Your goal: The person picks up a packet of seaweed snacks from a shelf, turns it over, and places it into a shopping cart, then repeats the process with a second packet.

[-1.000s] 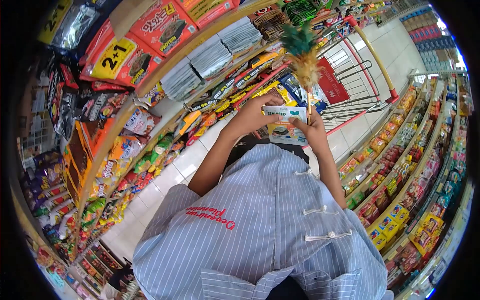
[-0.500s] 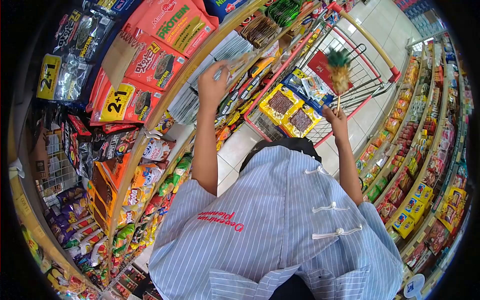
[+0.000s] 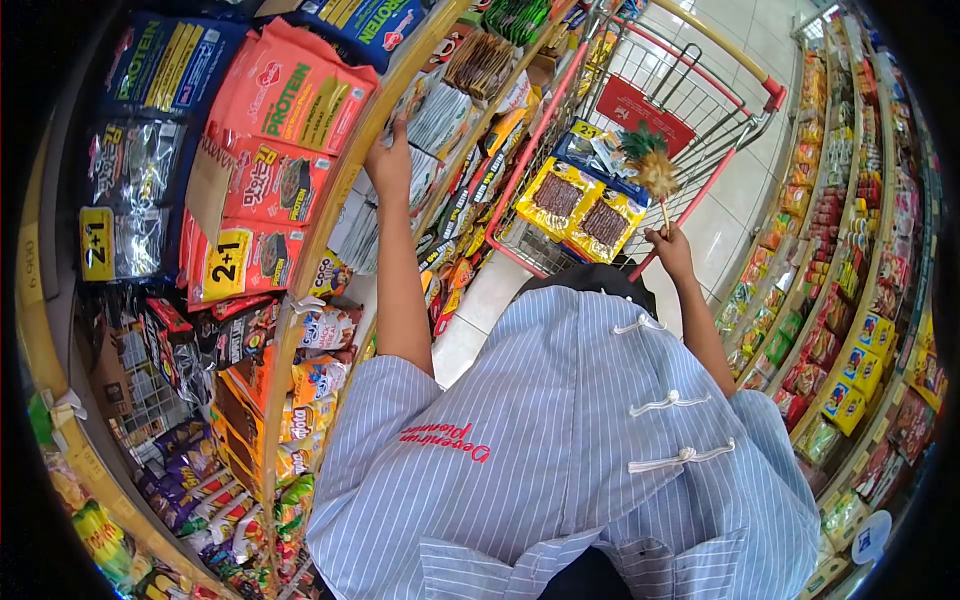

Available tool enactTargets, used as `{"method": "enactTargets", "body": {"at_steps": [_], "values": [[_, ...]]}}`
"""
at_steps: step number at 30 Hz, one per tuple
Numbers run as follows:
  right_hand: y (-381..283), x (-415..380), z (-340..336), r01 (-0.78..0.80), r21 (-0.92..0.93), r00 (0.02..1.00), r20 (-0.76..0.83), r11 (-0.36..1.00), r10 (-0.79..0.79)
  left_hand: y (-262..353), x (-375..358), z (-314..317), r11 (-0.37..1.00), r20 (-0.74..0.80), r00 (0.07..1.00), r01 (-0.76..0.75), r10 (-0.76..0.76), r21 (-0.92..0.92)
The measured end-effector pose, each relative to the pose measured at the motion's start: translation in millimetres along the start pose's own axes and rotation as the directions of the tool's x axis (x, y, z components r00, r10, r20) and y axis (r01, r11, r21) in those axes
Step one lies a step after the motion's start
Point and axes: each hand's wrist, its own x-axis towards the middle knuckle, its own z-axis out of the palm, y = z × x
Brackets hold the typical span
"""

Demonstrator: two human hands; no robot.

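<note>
My left hand (image 3: 389, 162) is at the shelf edge on the left, its fingers closed around a small packet (image 3: 408, 104) and partly hidden. Close beside it lie rows of thin silvery packets (image 3: 437, 118). In my right hand (image 3: 670, 252) is the stick of a small feather duster (image 3: 652, 170), with its brown and green tuft pointing up over the shopping cart (image 3: 574, 90). Inside the cart are two yellow packs (image 3: 582, 212) with dark contents in their windows, and a blue pack (image 3: 592, 155) marked 2+1.
Pink seaweed packs (image 3: 285, 130) and dark blue packs (image 3: 160, 65) fill the upper left shelf. Snack bags (image 3: 310, 400) crowd the lower left. Shelves of small packets (image 3: 800, 250) line the right side. White floor tiles (image 3: 745, 200) show between the shelves.
My left hand has moved left, back to the shelf edge, from above the lower rows of packets. My right hand and the duster have shifted slightly down and left.
</note>
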Motion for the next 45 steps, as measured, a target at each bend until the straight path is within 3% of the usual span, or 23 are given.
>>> {"method": "enactTargets", "body": {"at_steps": [7, 9, 18, 24, 40, 43, 45], "values": [[-15.7, -5.1, -4.0, -0.012, -0.088, 1.000, -0.008, 0.996, 0.012, -32.7, 5.2, 6.4, 0.999, 0.040, 0.999, -0.025, 0.023, 0.028], [-20.5, -5.8, -5.4, -0.012, -0.120, 1.000, -0.003, 0.993, 0.011, -33.4, 6.6, 6.1, 0.981, 0.145, 0.988, 0.028, -0.056, 0.191], [-24.8, -5.7, -5.5, -0.016, -0.207, 1.000, -0.023, 0.978, 0.012, -18.1, 22.5, 3.8, 0.888, 0.276, 0.960, -0.078, -0.056, 0.453], [-28.6, -7.0, -5.5, -0.019, -0.223, 1.000, -0.028, 0.975, 0.013, -10.2, 29.0, 7.8, 0.861, 0.378, 0.911, -0.053, -0.166, 0.506], [-28.9, -7.5, -5.5, -0.036, -0.244, 0.999, -0.031, 0.969, 0.029, -20.5, 43.0, 22.5, 0.849, 0.494, 0.858, -0.151, -0.142, 0.507], [-34.0, -8.8, -7.0, -0.050, -0.275, 0.999, -0.026, 0.960, 0.045, -17.1, 43.3, 23.3, 0.819, 0.507, 0.860, -0.249, -0.058, 0.517], [-35.4, -10.1, -6.6, -0.049, -0.270, 0.998, -0.043, 0.962, 0.039, -8.9, 42.1, 21.5, 0.866, 0.494, 0.869, -0.222, -0.033, 0.449]]}}
